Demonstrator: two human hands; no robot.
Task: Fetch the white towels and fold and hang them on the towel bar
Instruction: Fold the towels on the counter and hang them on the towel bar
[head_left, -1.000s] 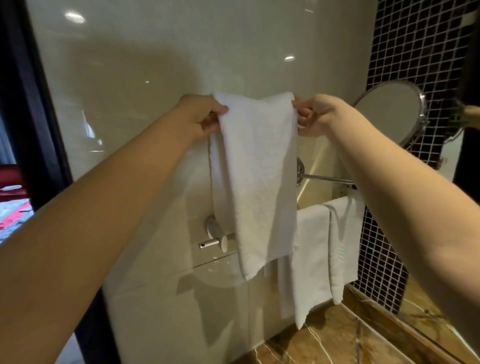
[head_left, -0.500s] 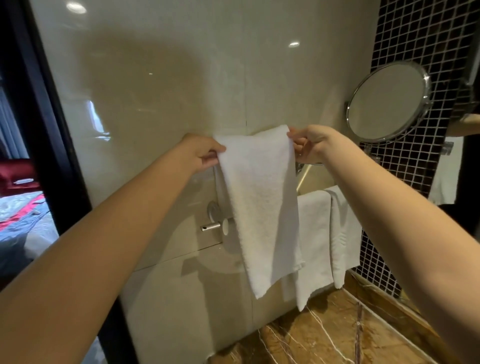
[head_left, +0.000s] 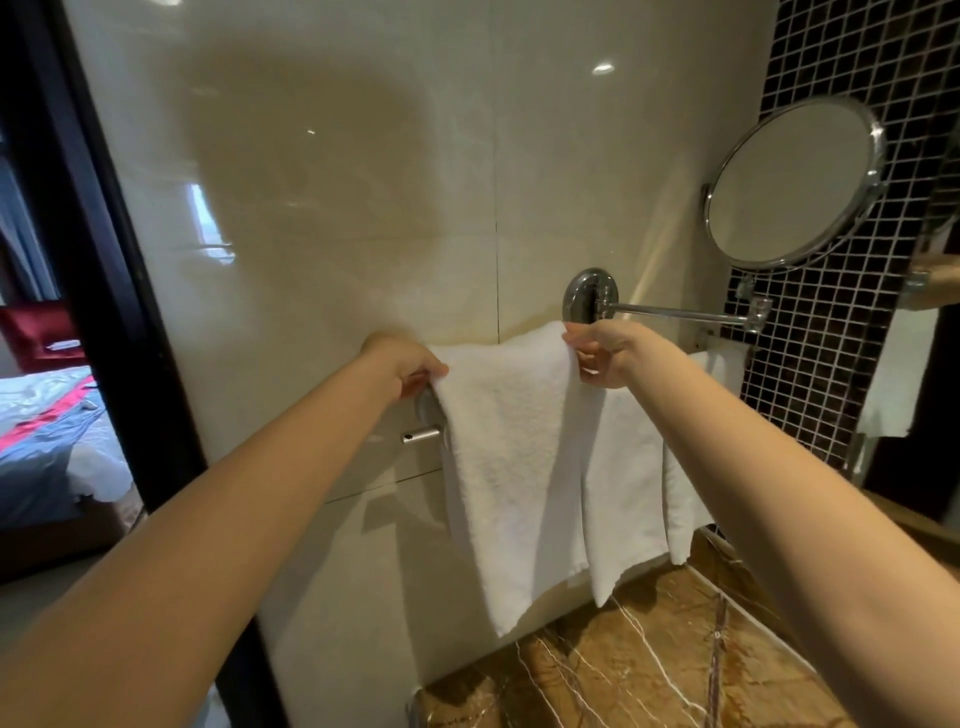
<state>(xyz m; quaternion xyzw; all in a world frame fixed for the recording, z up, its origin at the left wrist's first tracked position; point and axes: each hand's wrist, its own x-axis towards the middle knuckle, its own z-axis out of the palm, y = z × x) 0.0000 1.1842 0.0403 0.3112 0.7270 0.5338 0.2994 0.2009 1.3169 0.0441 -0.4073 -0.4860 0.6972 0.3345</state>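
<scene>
A folded white towel (head_left: 511, 467) hangs in front of the cream tiled wall, its top edge stretched between my hands. My left hand (head_left: 408, 364) pinches the upper left corner, and my right hand (head_left: 605, 356) pinches the upper right corner. The towel's top edge sits at the height of the chrome towel bar (head_left: 423, 435), whose left end and round mount poke out just below my left hand; the towel hides the rest of the bar. Two more white towels (head_left: 626, 467) hang to the right, partly behind the one I hold.
A round chrome mirror (head_left: 792, 182) on a swing arm (head_left: 670, 312) juts out from the wall above right. Black mosaic tiles (head_left: 841, 395) cover the right wall. A brown marble counter (head_left: 649, 670) lies below the towels. A dark door frame (head_left: 104, 291) at left opens onto a bedroom.
Both hands have lowered the held towel from well above the bar down to bar level. The towel now covers most of the bar.
</scene>
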